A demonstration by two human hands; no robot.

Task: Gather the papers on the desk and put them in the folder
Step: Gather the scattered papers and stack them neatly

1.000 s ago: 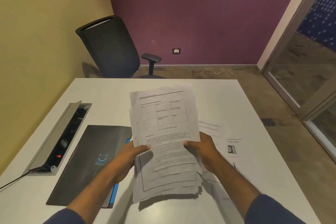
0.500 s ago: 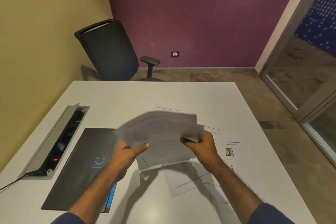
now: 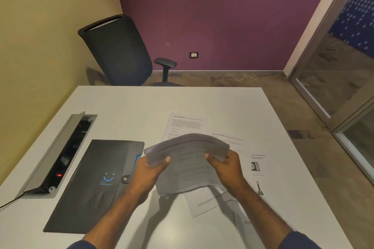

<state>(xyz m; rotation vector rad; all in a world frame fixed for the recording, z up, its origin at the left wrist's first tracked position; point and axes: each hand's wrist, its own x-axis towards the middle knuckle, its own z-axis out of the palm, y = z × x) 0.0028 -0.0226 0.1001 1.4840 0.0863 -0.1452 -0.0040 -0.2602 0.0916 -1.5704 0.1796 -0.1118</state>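
Your left hand (image 3: 149, 176) and right hand (image 3: 226, 170) each pinch a side of the bowed paper stack (image 3: 186, 155). The closed folder (image 3: 95, 184) lies at nine o'clock, nearest your left, long axis running near-to-far. Loose sheets (image 3: 186, 125) remain at twelve.

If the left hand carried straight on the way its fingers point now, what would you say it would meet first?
The left hand points forward and slightly right while gripping the paper stack. Beyond the stack itself, it would probably pass over the loose sheet lying on the desk; the hand seems raised, so contact is uncertain.
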